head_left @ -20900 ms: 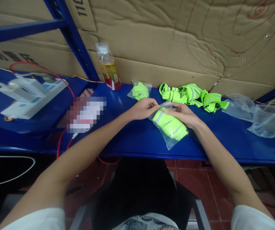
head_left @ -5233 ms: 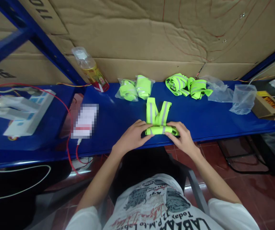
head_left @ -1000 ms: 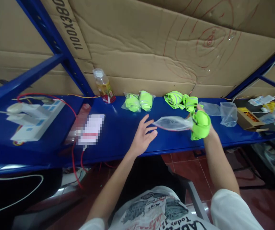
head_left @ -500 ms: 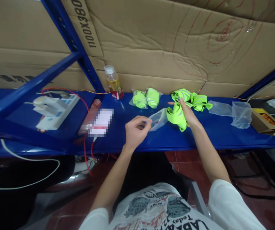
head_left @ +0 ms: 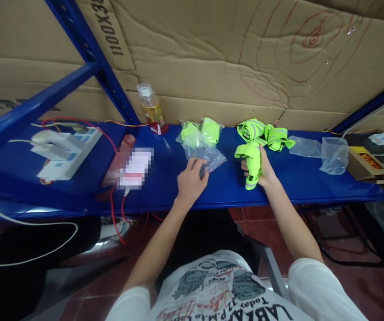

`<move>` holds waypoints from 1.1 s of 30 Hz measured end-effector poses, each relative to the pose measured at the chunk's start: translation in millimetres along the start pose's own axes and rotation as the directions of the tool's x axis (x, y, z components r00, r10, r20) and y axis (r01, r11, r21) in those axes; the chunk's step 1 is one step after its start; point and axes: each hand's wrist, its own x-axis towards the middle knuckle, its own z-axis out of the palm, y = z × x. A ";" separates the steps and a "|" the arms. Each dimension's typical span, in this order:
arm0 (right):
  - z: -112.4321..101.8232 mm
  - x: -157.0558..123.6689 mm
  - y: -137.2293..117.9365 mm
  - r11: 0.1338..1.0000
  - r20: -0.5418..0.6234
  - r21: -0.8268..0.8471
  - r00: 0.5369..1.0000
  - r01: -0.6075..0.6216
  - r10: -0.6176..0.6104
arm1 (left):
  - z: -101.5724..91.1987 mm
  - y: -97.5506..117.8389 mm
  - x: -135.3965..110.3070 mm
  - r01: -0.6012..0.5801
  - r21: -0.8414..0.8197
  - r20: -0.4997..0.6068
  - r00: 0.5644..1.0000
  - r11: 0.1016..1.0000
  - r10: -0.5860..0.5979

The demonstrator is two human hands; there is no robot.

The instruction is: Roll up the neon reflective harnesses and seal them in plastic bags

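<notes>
My right hand [head_left: 263,168] grips a rolled neon-yellow reflective strap [head_left: 252,161], one end hanging down toward me with a small dark piece on it. My left hand [head_left: 192,180] is closed at the near edge of a clear plastic bag [head_left: 203,150], fingers curled down on it; the fingertips are partly hidden. That bag lies partly over two bagged neon-yellow rolls [head_left: 211,130]. Beyond my right hand lie two more neon-yellow rolls, a left one [head_left: 252,130] and a right one [head_left: 277,137], both unbagged.
Clear plastic bags [head_left: 335,155] lie on the blue shelf [head_left: 299,183] to the right, beside an open cardboard box [head_left: 367,164]. A drink bottle [head_left: 153,111] stands at the back left. A blurred phone-like item [head_left: 135,168] with a red cable and a white power strip [head_left: 70,154] are further left.
My left hand has brought the plastic bag away from the strap, and it now spreads before the bagged rolls. My right hand has turned the strap, and its end now hangs lower.
</notes>
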 end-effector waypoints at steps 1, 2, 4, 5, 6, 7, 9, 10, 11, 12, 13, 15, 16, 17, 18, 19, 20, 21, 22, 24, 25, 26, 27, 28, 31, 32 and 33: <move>1.7 -3.0 0.1 0.997 0.042 0.081 0.999 0.011 -0.014 | -2.3 3.2 1.4 0.001 -0.003 0.008 1.000 1.000 -0.001; 3.6 -6.3 0.3 0.986 0.075 0.168 0.997 0.019 -0.032 | -5.2 6.5 3.1 0.002 -0.005 0.018 1.000 1.000 -0.002; 7.4 -13.6 2.4 0.946 0.113 0.319 0.989 0.057 -0.097 | -11.2 12.8 7.0 -0.004 -0.005 0.054 0.999 1.000 0.004; 9.0 -17.2 4.6 0.922 0.129 0.380 0.982 0.078 -0.137 | -13.7 15.2 8.8 -0.006 -0.004 0.073 0.997 1.000 0.006; 10.3 -20.5 7.6 0.896 0.145 0.433 0.974 0.094 -0.173 | -15.6 16.9 10.5 -0.007 -0.001 0.090 0.996 1.000 0.008; 11.5 -23.3 11.1 0.872 0.158 0.478 0.966 0.108 -0.207 | -16.8 17.9 11.8 -0.007 0.002 0.103 0.995 1.000 0.007; 13.1 -27.3 18.8 0.830 0.166 0.541 0.950 0.136 -0.263 | -17.4 17.7 13.4 -0.001 0.010 0.121 0.993 1.000 0.000; 13.8 -28.5 22.0 0.815 0.163 0.560 0.945 0.147 -0.282 | -17.1 16.8 13.6 0.005 0.014 0.128 0.992 1.000 -0.006; 14.5 -29.2 24.3 0.806 0.159 0.571 0.943 0.154 -0.292 | -16.6 15.7 13.6 0.009 0.017 0.137 0.991 1.000 -0.011; 15.2 -29.6 25.5 0.804 0.156 0.575 0.943 0.155 -0.293 | -16.0 14.3 13.3 0.013 0.016 0.144 0.989 1.000 -0.015; 16.2 -29.9 25.5 0.807 0.153 0.571 0.945 0.153 -0.288 | -15.6 13.0 13.0 0.017 0.012 0.149 0.989 1.000 -0.019; 18.8 -30.8 22.4 0.833 0.125 0.529 0.956 0.162 -0.265 | -14.9 10.7 12.6 0.024 -0.016 0.148 0.989 1.000 -0.021; 20.7 -31.7 20.2 0.856 0.098 0.486 0.963 0.174 -0.251 | -14.7 9.9 12.6 0.028 -0.036 0.141 0.990 0.999 -0.023; 23.0 -32.9 18.2 0.884 0.061 0.428 0.970 0.188 -0.236 | -14.5 9.2 12.8 0.033 -0.057 0.128 0.991 0.998 -0.025; 25.6 -34.4 17.1 0.914 0.015 0.351 0.975 0.202 -0.222 | -14.2 8.8 13.2 0.035 -0.075 0.115 0.993 0.997 -0.026; 28.5 -36.1 17.2 0.942 -0.038 0.260 0.978 0.210 -0.207 | -13.8 8.6 13.6 0.035 -0.090 0.103 0.994 0.995 -0.026; 31.7 -37.8 18.7 0.966 -0.091 0.157 0.977 0.207 -0.195 | -13.3 8.7 14.0 0.034 -0.100 0.094 0.995 0.994 -0.025; 34.9 -39.5 21.6 0.979 -0.137 0.051 0.972 0.197 -0.189 | -12.7 9.1 14.3 0.034 -0.104 0.088 0.996 0.994 -0.025; 38.2 -40.8 25.6 0.981 -0.172 -0.051 0.966 0.185 -0.191 | -11.8 10.0 14.3 0.033 -0.106 0.084 0.996 0.994 -0.024; 44.5 -42.5 35.1 0.959 -0.196 -0.227 0.957 0.169 -0.215 | -9.9 13.2 13.4 0.033 -0.113 0.074 0.997 0.993 -0.024; 47.3 -42.7 39.4 0.937 -0.190 -0.303 0.952 0.174 -0.238 | -9.0 15.4 12.5 0.032 -0.121 0.061 0.998 0.992 -0.025; 49.8 -42.7 42.7 0.909 -0.178 -0.374 0.947 0.186 -0.267 | -8.2 17.9 11.3 0.029 -0.133 0.044 0.999 0.991 -0.023; 51.9 -42.5 45.0 0.876 -0.167 -0.440 0.940 0.199 -0.298 | -7.7 20.5 10.0 0.020 -0.147 0.021 1.000 0.989 -0.018; 53.5 -42.5 46.0 0.840 -0.156 -0.499 0.932 0.211 -0.326 | -7.5 23.1 8.6 0.009 -0.163 -0.005 1.000 0.987 -0.010; 56.2 -43.6 44.1 0.761 -0.142 -0.612 0.916 0.217 -0.375 | -8.6 29.4 5.0 -0.057 -0.220 -0.100 0.994 0.974 0.035; 56.7 -44.3 42.9 0.745 -0.139 -0.633 0.916 0.211 -0.378 | -9.3 30.9 4.0 -0.084 -0.241 -0.130 0.990 0.967 0.054; 57.0 -45.1 42.1 0.730 -0.133 -0.651 0.916 0.208 -0.379 | -10.0 32.2 3.2 -0.107 -0.259 -0.154 0.986 0.960 0.069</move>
